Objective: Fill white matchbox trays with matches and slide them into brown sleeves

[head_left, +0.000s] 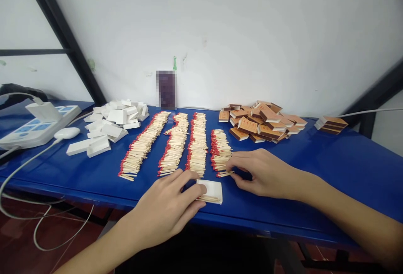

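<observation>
My left hand [176,200] grips a white matchbox tray [214,188] near the table's front edge, thumb and fingers at its left end. A few matchsticks lie along the tray's near side. My right hand [256,171] is closed in a pinch at the near end of the shortest row of red-tipped matches [219,148], thumb and fingertips on the plain ends of matches there. How many it grips cannot be made out. Several longer rows of matches [197,143] lie to the left of that row, red heads facing left.
White empty trays [118,116] are heaped at the back left. Orange-brown matchbox sleeves [262,122] form a pile at the back right, with a small stack of boxes [332,125] beyond. A power strip [40,127] and white cables occupy the left side. A blurred dark rectangle [166,90] stands by the wall.
</observation>
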Motion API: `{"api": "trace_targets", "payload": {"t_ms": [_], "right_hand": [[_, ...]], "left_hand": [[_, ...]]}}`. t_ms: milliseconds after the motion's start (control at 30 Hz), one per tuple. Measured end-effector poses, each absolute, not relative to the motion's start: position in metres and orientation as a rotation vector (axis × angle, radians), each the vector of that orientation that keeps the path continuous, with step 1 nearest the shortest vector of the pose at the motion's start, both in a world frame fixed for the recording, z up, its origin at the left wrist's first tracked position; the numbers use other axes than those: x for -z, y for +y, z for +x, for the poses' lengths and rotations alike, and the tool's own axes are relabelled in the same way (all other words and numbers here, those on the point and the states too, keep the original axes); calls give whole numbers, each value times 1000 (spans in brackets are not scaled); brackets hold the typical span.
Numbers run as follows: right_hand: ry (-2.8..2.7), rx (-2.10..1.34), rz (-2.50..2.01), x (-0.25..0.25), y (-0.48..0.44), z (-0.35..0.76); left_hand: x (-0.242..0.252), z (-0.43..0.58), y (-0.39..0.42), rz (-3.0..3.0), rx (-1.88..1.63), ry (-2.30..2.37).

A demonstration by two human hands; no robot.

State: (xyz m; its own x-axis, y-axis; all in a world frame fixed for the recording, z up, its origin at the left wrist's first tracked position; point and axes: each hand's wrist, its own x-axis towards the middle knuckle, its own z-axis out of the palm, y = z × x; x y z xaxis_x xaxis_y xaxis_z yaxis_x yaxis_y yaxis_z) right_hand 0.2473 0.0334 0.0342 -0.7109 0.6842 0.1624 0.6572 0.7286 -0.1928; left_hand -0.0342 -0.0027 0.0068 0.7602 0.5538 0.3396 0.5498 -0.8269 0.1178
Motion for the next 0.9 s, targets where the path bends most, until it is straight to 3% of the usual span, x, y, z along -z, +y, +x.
{"api": "trace_targets", "payload": {"t_ms": [900], "right_hand": [[-2671,-214,-1121,-33,31,250]], "left_hand": [[-5,-34,-3,2948,-586,911]]}}
